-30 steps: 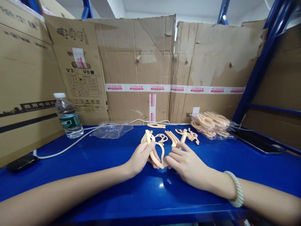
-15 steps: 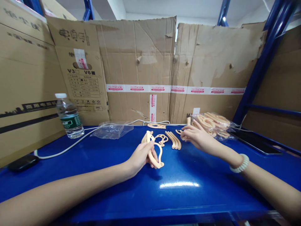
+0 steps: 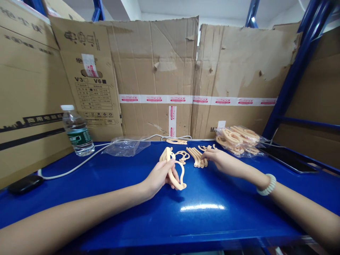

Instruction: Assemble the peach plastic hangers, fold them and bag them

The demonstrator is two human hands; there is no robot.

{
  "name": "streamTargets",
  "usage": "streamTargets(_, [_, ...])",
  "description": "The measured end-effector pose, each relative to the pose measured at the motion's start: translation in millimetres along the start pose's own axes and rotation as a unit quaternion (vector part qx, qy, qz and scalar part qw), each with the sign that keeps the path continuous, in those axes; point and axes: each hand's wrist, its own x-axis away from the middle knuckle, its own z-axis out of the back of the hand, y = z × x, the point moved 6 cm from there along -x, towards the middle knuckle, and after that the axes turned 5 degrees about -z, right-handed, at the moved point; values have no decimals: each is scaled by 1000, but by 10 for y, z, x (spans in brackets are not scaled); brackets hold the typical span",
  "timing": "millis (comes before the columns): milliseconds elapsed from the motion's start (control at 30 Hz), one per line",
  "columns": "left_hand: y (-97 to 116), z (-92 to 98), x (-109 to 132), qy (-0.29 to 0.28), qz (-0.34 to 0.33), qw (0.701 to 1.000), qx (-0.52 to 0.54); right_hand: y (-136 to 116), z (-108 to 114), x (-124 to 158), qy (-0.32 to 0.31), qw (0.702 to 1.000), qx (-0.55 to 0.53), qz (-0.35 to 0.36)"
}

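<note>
My left hand [image 3: 166, 173] is closed around a beige plastic folding hanger [image 3: 182, 179], which has a curved bar and a looped side and is held tilted above the blue table. Further right, my right hand [image 3: 216, 159] has its fingers pinched on a curved beige bar [image 3: 205, 163], at the right end of a row of similar bars [image 3: 196, 157]. Between the hands lie beige hook-shaped pieces [image 3: 182, 156]. Behind my left fingers, more beige bars [image 3: 162, 156] show in part. Small curved pieces [image 3: 203, 148] lie just beyond my right fingers.
A clear bag of beige parts [image 3: 237, 140] lies at the back right, near a dark tablet [image 3: 289, 159]. On the left are a water bottle [image 3: 78, 132], an empty clear bag [image 3: 124, 147], a white cable [image 3: 87, 163] and a black device [image 3: 25, 184]. Cardboard [image 3: 154, 78] walls the back.
My right hand has come down and slightly left from above the table, and a further bar now lies under its fingers beside the row. My left hand keeps its hold, almost still.
</note>
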Motion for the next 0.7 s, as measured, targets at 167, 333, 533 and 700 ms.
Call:
streamTargets(167, [-9,-2,-2,-10,-1,1000,9,-52,143,18,54,998,21,-7])
streamTargets(333, [-23,-48,-13,-43,1,999,-15,-391,255,67,142,988,-26,52])
streamTargets(533, [-6,-81,41,-71,-46,994,-64,-1062,129,194,102,974,55,193])
streamTargets(700, [127,-48,85,-39,-138,980,-139,-1058,130,233,132,968,99,190])
